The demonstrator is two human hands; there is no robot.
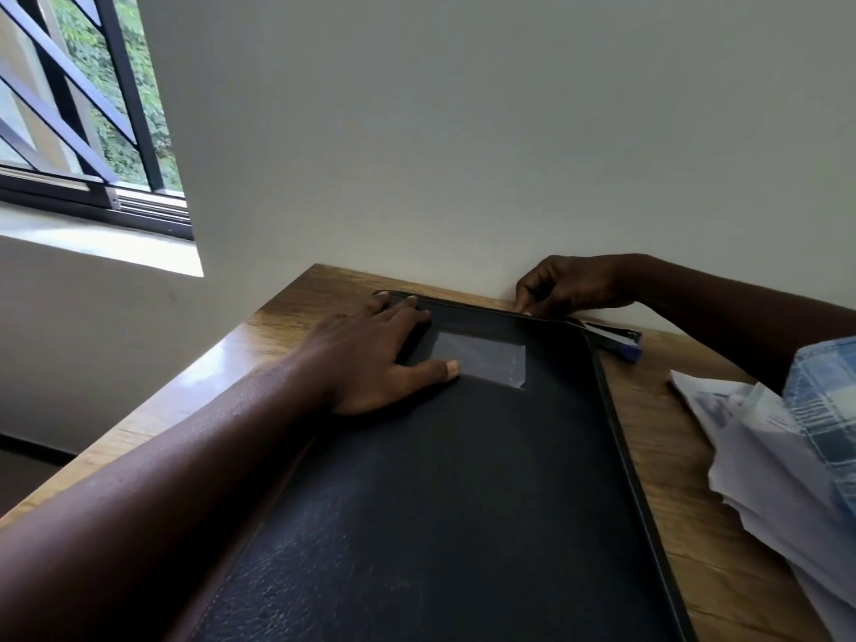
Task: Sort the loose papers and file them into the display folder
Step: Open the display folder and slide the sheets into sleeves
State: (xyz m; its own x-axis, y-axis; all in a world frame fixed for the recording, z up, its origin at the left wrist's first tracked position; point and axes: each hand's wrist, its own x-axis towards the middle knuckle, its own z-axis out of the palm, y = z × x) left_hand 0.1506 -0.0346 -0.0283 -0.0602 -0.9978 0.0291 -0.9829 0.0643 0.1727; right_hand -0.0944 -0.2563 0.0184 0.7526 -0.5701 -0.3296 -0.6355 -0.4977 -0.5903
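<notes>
A black zippered display folder (440, 479) lies closed on the wooden table (657, 437), its far end near the wall. It has a clear label window (486, 359) near that end. My left hand (380, 359) rests flat on the folder's far left corner, fingers spread. My right hand (569, 284) is at the folder's far edge by the wall, its fingers pinching something small there, seemingly the zipper pull. A stack of loose white papers (764, 456) lies on the table to the right, partly under my right sleeve.
A dark blue pen-like object (616, 342) lies just beyond the folder's far right corner. The wall runs along the table's far edge. A barred window (83, 108) is at the upper left. My checked blue sleeve (824, 400) overhangs the papers.
</notes>
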